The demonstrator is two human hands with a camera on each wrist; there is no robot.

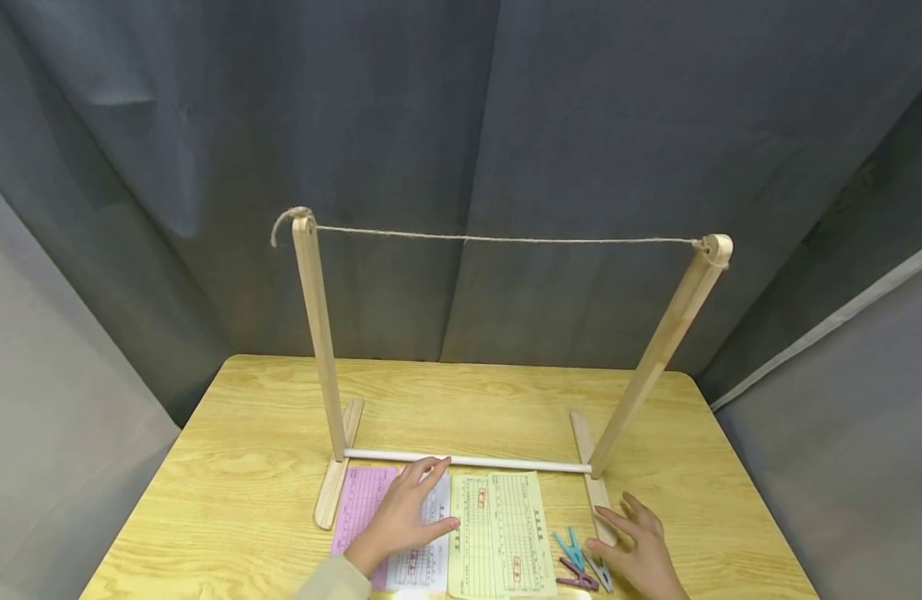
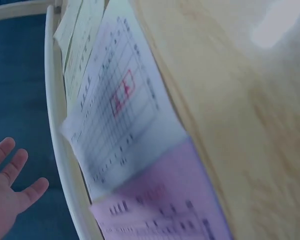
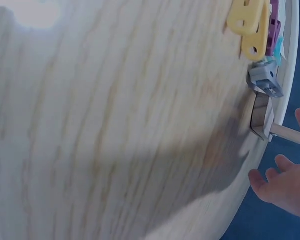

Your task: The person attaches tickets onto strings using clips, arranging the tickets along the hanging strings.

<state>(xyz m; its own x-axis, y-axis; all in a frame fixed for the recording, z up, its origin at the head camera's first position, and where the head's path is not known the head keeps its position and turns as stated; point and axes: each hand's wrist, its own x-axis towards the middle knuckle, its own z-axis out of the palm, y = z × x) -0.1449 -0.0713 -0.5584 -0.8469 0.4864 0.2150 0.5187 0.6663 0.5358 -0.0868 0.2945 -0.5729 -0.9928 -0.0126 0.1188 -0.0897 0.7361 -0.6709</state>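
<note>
When taking clips (image 1: 578, 577), best to pinch one at a time from beside the slips (image 1: 498, 537). Note left hand (image 1: 403, 518) over slips, right hand (image 1: 641, 552) near clips, fingers of both apart, holding nothing.

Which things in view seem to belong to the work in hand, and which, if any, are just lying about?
Likely part of the work:
pink slip, white slip and yellow slips near the left hand
clips near the right hand
wooden frame with string

Probably only surroundings:
table
dark curtain
</note>
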